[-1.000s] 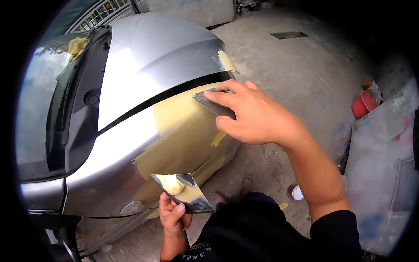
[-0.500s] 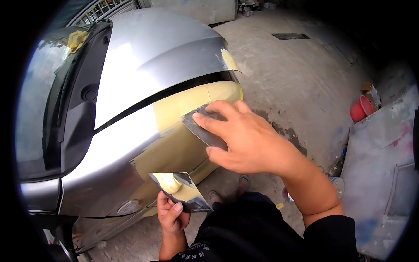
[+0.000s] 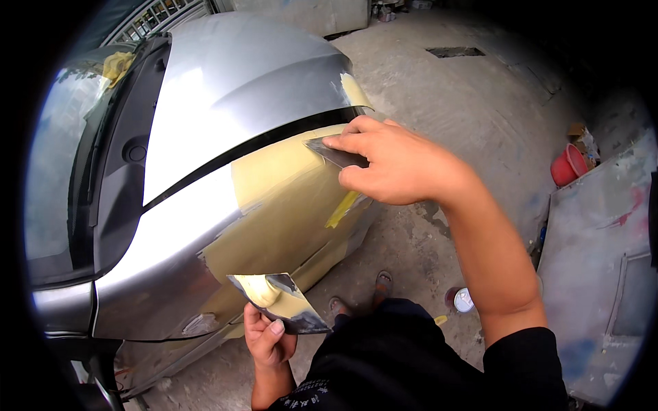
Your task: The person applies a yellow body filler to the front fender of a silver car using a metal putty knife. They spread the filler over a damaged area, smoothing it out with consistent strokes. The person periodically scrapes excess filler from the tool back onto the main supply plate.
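While left hand [image 3: 269,340] sits low, right hand [image 3: 404,164] outstretched (palm-down)

Bright daylight. Blown-out glare on hood [image 3: 247,75] and fender [image 3: 219,222] top; fender's lower side shaded. Windshield [image 3: 62,178] full of pale reflections. Shirt [image 3: 411,363] nearly crushed to black. Mostly sharp. Fisheye bends edges; black rim, heavy falloff upper right.

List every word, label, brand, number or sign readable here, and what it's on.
White print on the black shirt: too small and blurred to quote surely.
White-topped container: any label is too small to read.
Plate in the left hand, spreader in the right hand: no lettering visible.
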Demonstrator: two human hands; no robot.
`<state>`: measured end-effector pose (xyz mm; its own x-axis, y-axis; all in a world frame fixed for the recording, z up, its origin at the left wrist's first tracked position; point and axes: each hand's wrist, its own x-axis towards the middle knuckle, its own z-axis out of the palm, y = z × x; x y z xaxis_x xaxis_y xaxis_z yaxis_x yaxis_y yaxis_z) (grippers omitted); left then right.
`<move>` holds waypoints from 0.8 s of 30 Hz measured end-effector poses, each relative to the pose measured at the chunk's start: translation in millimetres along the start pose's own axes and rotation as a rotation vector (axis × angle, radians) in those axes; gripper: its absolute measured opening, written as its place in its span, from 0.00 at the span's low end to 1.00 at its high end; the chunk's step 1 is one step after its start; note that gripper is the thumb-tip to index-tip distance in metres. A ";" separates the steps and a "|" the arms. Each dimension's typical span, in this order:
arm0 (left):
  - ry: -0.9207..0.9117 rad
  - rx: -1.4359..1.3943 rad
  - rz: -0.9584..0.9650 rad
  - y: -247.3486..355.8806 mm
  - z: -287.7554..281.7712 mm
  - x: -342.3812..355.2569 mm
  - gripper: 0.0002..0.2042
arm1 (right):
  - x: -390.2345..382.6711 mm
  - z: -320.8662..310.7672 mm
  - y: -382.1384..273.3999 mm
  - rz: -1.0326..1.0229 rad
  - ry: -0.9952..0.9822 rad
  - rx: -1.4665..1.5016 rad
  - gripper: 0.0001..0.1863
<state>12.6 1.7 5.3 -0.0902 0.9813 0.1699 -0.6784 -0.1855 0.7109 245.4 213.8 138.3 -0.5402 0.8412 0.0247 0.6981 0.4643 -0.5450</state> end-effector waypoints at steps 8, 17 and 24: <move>0.008 0.025 -0.007 0.9 -1.4 -1.8 0.30 | -52.7 53.5 -20.3 -0.106 0.281 -0.021 0.29; -0.059 0.044 -0.004 6.3 3.5 3.5 0.31 | -51.5 67.6 -27.9 -0.145 0.438 -0.038 0.29; -0.024 0.054 -0.011 8.2 2.3 0.2 0.32 | -58.8 88.7 -22.9 -0.168 0.445 -0.078 0.30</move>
<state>8.6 0.2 12.7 -0.0652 0.9819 0.1779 -0.6389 -0.1780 0.7484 219.5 129.1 75.1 -0.4072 0.7818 0.4722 0.6609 0.6091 -0.4384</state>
